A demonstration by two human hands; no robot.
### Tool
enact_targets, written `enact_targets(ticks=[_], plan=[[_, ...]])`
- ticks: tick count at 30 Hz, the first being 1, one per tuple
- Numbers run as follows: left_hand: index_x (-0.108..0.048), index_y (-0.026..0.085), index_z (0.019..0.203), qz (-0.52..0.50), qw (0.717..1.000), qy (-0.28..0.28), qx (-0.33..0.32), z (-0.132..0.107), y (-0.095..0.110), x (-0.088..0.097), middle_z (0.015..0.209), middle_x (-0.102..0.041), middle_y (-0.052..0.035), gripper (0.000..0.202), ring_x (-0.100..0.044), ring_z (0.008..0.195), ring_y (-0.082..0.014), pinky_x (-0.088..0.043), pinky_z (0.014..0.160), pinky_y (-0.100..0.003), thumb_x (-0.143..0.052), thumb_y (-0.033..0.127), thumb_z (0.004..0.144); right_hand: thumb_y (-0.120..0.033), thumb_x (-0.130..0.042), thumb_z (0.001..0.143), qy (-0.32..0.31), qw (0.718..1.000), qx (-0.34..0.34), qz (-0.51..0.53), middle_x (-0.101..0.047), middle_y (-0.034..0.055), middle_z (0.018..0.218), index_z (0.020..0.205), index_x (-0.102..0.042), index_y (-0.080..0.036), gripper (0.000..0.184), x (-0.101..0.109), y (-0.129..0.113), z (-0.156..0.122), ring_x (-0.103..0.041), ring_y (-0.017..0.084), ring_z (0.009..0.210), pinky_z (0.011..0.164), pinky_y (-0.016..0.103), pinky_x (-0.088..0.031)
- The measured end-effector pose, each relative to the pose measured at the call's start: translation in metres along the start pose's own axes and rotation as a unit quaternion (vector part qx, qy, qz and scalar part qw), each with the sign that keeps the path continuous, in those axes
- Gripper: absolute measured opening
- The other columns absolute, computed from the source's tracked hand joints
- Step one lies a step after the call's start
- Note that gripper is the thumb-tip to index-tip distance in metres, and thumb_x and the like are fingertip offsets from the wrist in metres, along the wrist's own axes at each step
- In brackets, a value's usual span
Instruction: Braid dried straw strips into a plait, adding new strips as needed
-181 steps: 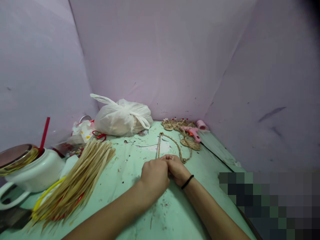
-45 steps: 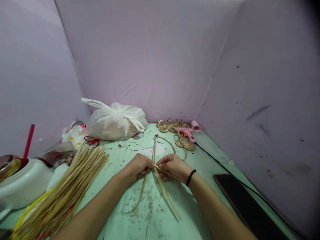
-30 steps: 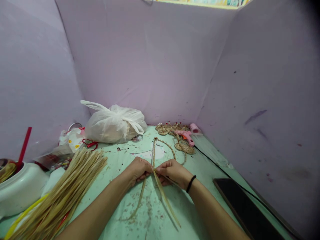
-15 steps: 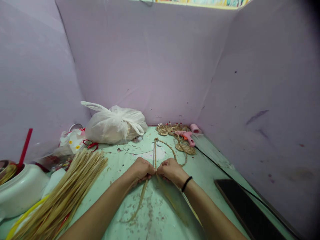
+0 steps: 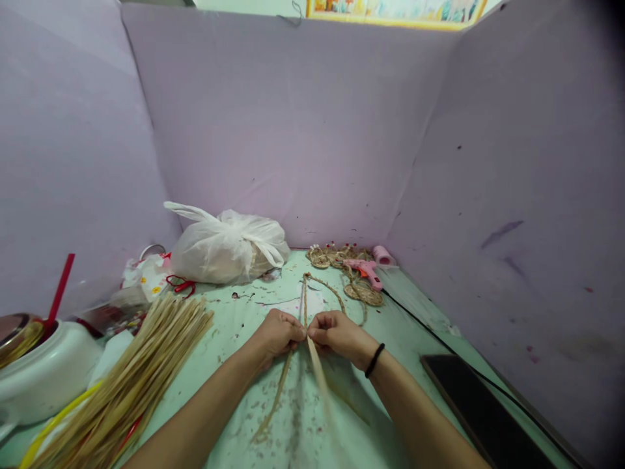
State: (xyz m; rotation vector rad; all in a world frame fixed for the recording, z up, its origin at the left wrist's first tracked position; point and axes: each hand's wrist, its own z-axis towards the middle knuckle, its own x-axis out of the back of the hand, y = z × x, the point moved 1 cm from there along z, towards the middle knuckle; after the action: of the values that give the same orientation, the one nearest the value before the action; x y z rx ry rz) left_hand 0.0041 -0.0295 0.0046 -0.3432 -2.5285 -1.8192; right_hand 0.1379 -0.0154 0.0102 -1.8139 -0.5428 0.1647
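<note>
A thin straw braid (image 5: 305,305) runs from a fixed point on the table down to my fingers, and its finished length loops off to the right. My left hand (image 5: 279,335) is closed, pinching the working end of the braid, and a loose strand (image 5: 276,398) hangs below it. Close beside it, almost touching, my right hand (image 5: 339,335) pinches the strands at the same spot. A pale strand (image 5: 319,378), blurred by motion, trails down from between the hands. How the strands cross under the fingertips is hidden.
A bundle of dry straw strips (image 5: 141,365) lies at left beside a white pot (image 5: 43,371). Behind are a knotted white plastic bag (image 5: 227,247), a pink glue gun (image 5: 365,270) with a black cord, and coiled braid pieces (image 5: 364,294). A dark flat slab (image 5: 469,397) lies right.
Both hands stay together at the braid's end. A pale strand has swung into the middle below the fingers. The view has tilted slightly upward.
</note>
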Motion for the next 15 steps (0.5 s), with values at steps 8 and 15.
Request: enact_targets(ticks=[8,15], plan=[[-0.055,0.011,0.051,-0.018,1.000,0.003,0.016,-0.003,0.001,-0.002,0.035,-0.044,0.0033,0.009,-0.023,0.028,-0.0017,-0.011,0.034,-0.019,-0.054,0.020,0.050,-0.018,-0.060,0.069,-0.003,0.987,-0.073,0.141,-0.047,-0.0057,0.048,0.062,-0.040,-0.017,0.021,-0.012,0.004,-0.005,-0.050,0.008,0.047,0.055,0.024,-0.045],[-0.056,0.011,0.059,-0.053,0.998,-0.033,-0.001,0.003,-0.006,0.004,0.039,-0.044,0.0045,0.017,-0.021,0.027,-0.0017,-0.008,0.031,-0.020,-0.056,0.026,0.051,-0.020,-0.062,0.069,0.011,0.994,-0.033,0.107,-0.043,-0.0072,0.045,0.058,-0.042,-0.015,0.024,-0.007,0.003,-0.003,-0.039,0.003,0.041,0.045,0.017,-0.033]])
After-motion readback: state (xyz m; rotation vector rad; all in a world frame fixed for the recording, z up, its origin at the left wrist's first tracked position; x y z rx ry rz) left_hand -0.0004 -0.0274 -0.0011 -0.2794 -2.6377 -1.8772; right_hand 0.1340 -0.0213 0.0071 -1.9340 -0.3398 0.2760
